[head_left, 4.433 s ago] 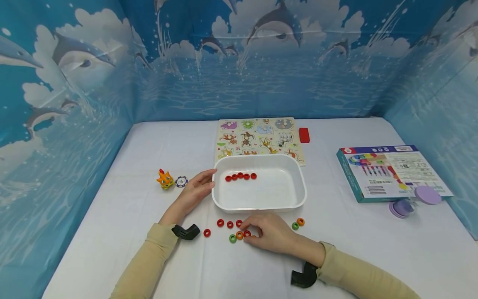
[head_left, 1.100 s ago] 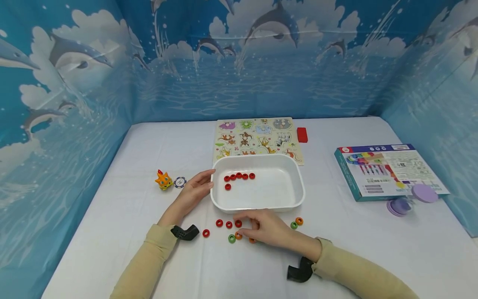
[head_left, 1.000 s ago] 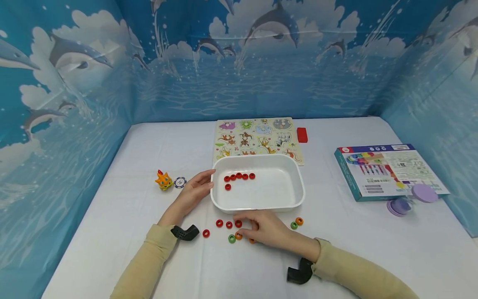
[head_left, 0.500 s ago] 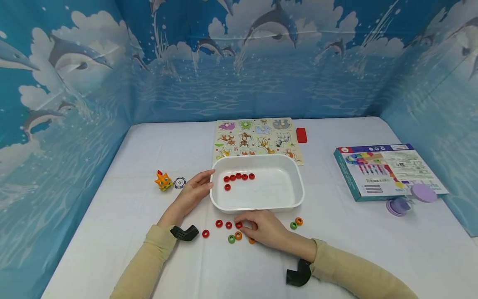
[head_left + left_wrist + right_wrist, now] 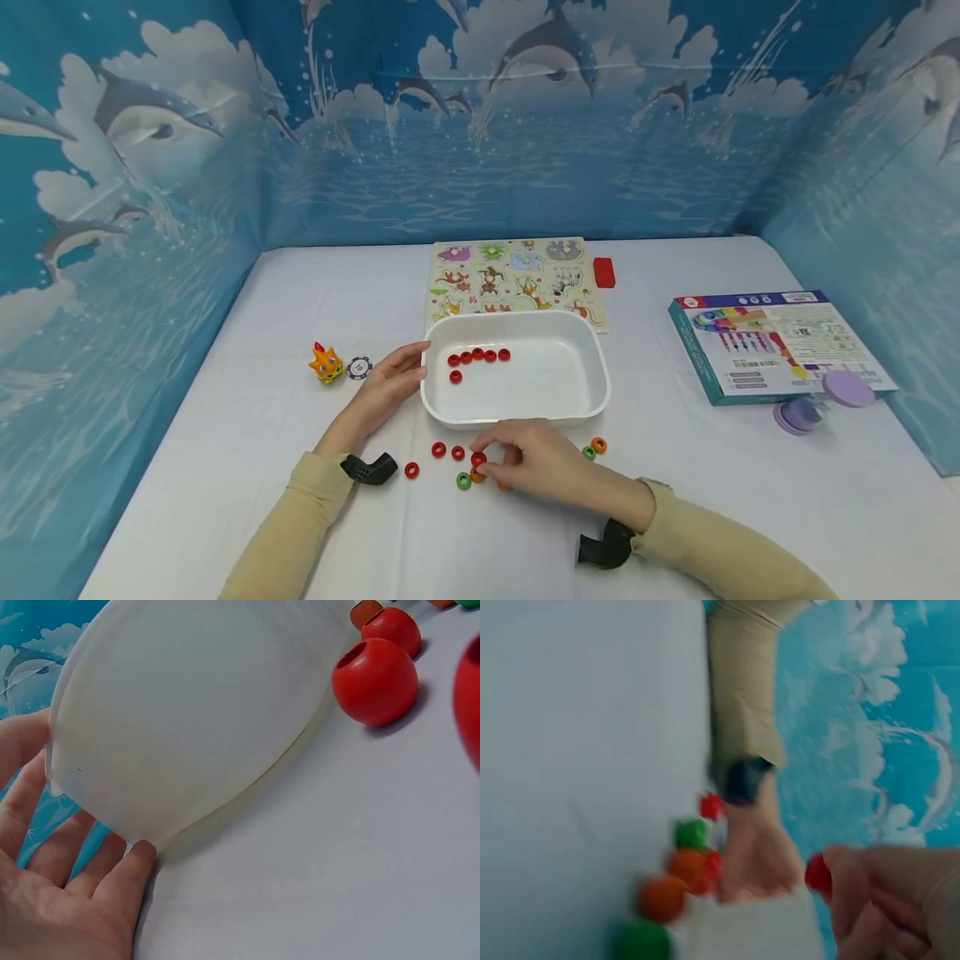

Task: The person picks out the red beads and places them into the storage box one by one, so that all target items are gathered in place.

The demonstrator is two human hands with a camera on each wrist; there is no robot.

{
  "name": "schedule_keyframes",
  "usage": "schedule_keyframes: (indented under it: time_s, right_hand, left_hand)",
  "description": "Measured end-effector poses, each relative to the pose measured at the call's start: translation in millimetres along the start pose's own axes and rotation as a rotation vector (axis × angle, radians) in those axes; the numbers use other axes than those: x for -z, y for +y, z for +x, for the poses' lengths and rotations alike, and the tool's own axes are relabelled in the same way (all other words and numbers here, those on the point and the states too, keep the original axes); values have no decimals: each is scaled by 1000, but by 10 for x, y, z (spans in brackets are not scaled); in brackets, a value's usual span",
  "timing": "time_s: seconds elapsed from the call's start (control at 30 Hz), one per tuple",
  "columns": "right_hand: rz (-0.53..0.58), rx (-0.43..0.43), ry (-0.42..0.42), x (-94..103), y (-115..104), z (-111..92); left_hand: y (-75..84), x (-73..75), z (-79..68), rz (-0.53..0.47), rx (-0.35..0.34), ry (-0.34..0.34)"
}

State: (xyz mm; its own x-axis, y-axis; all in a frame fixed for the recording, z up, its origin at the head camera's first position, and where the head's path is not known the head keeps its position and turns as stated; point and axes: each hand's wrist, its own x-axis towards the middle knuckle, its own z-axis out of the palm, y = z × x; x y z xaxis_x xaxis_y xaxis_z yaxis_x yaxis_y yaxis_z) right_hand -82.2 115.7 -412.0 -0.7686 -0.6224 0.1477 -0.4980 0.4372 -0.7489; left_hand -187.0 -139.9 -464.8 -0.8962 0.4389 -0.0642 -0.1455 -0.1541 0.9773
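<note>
While the left hand (image 5: 382,392) touched the left edge of the tub (image 5: 543,387), fingers extended, the right hand (image 5: 546,462) pinched a red bead (image 5: 478,458) outside the near edge — bare floor lay open right of six red beads (image 5: 478,354) inside.
</note>
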Motion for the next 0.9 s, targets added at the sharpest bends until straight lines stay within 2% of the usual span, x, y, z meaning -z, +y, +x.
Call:
schedule_keyframes:
  time_s: [0.23,0.33,0.47,0.67,0.9]
  right_hand:
    - [-55,132,-125,535,-171,252]
    - [-67,153,-156,743,-185,436]
    - [-12,123,-152,913,-114,726]
    - [93,19,-184,939,81,1126]
    - [101,-64,-268,758,417,1382]
  left_hand:
    - [-1,2,-9,-10,-3,-4]
    - [-3,1,-5,-9,-2,-8]
    - [-7,5,3,-1,2,-9]
    - [-11,20,4,3,2,-11]
    - [-8,17,8,12,-1,-11]
